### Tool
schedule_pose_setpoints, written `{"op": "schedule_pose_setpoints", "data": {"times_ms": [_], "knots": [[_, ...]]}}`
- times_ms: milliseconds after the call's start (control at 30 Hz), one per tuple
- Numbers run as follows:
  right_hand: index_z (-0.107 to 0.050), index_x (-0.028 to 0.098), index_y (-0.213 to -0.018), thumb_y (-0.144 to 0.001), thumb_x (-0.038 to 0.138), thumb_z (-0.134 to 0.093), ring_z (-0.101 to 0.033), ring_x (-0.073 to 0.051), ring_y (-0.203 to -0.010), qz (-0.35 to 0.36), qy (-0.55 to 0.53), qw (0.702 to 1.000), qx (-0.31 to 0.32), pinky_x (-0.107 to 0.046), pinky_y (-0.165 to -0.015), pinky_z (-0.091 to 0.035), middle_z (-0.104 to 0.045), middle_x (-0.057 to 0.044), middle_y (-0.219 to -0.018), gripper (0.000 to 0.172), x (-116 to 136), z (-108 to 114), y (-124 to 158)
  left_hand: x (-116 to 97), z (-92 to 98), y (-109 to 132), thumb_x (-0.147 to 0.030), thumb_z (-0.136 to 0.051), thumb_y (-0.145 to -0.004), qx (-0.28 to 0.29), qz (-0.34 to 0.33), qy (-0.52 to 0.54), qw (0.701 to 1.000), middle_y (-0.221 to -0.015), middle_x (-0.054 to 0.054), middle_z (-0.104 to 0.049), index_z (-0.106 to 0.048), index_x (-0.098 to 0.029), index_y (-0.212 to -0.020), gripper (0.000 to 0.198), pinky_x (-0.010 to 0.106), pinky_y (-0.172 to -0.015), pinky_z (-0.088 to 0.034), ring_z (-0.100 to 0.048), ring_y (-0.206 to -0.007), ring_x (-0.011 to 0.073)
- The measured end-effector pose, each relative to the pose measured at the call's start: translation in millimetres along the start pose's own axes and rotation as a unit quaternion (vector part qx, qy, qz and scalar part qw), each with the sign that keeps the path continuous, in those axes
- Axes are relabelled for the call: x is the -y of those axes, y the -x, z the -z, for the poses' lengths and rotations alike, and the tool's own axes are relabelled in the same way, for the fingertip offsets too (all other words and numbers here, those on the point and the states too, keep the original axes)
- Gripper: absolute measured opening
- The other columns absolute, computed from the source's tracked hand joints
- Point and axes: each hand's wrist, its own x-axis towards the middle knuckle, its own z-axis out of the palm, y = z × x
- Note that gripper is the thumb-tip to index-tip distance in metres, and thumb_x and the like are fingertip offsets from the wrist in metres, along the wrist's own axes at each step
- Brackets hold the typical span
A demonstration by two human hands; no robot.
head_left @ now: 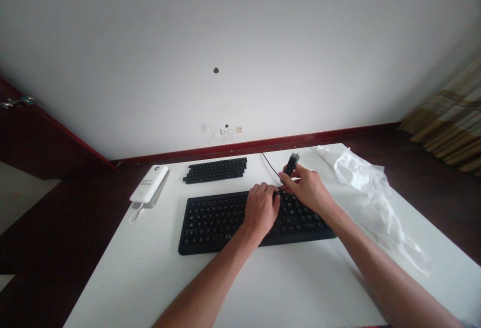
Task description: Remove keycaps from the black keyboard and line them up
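A black keyboard (214, 220) lies on the white table, the middle of it covered by my hands. My left hand (261, 210) rests over its upper middle with the fingers curled together. A small dark bit shows by its thumb and fingertip, too small to name. My right hand (306, 187) is above the keyboard's right part, closed around a short black block-like piece (292, 164) that tilts upward and has a greyish end. Behind the keyboard, black keycaps (216, 171) lie grouped in rows.
To the left lies a white power bank (149, 183) with a short white cable loop (136, 213). A crumpled white plastic bag (361, 177) spreads along the right side. A thin black cable (268, 162) runs to the table's back edge, near the wall with sockets (231, 130).
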Motion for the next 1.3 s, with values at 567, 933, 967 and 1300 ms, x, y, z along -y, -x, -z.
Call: {"op": "schedule_pose_setpoints", "data": {"times_ms": [567,933,967,1300], "knots": [[-0.077,0.021,-0.080,-0.086,0.039,-0.066,-0.075,-0.027,-0.070,-0.006,0.019,0.994,0.109,-0.031,-0.068,-0.058,-0.076,-0.005,-0.066,0.022,4.9,7.8,-0.9,11.1,0.4,-7.2,-0.016,-0.066,-0.097,0.020,0.000,0.030,0.999,-0.096,0.003,-0.067,-0.066,-0.020,-0.099,0.005,0.037,-0.086,-0.049,-0.060,-0.093,0.0226],[-0.070,0.021,-0.060,-0.086,0.029,-0.061,-0.074,-0.023,-0.067,-0.020,0.132,0.984,0.114,-0.029,-0.070,-0.053,-0.075,-0.006,-0.063,0.029,20.1,3.4,-20.4,13.0,-2.1,-6.9,-0.022,-0.069,-0.097,0.016,0.012,0.030,0.999,-0.093,0.003,-0.069,-0.072,-0.020,-0.100,0.005,0.036,-0.087,-0.048,-0.062,-0.091,0.0222],[-0.069,0.021,-0.059,-0.086,0.028,-0.062,-0.074,-0.023,-0.067,-0.029,0.139,0.983,0.118,-0.028,-0.069,-0.053,-0.075,-0.006,-0.062,0.029,22.0,3.1,-23.6,13.8,-3.0,-7.2,-0.023,-0.070,-0.096,0.016,0.015,0.033,0.999,-0.092,0.003,-0.069,-0.072,-0.020,-0.099,0.004,0.036,-0.087,-0.048,-0.062,-0.090,0.0220],[-0.063,0.021,-0.055,-0.082,0.026,-0.071,-0.074,-0.025,-0.064,-0.055,0.207,0.970,0.118,-0.028,-0.061,-0.053,-0.073,-0.009,-0.058,0.028,28.5,-3.4,-32.9,16.5,-5.6,-7.8,-0.024,-0.070,-0.096,0.021,0.016,0.032,0.999,-0.092,0.003,-0.069,-0.072,-0.020,-0.096,0.004,0.036,-0.087,-0.047,-0.062,-0.092,0.0218]]}}
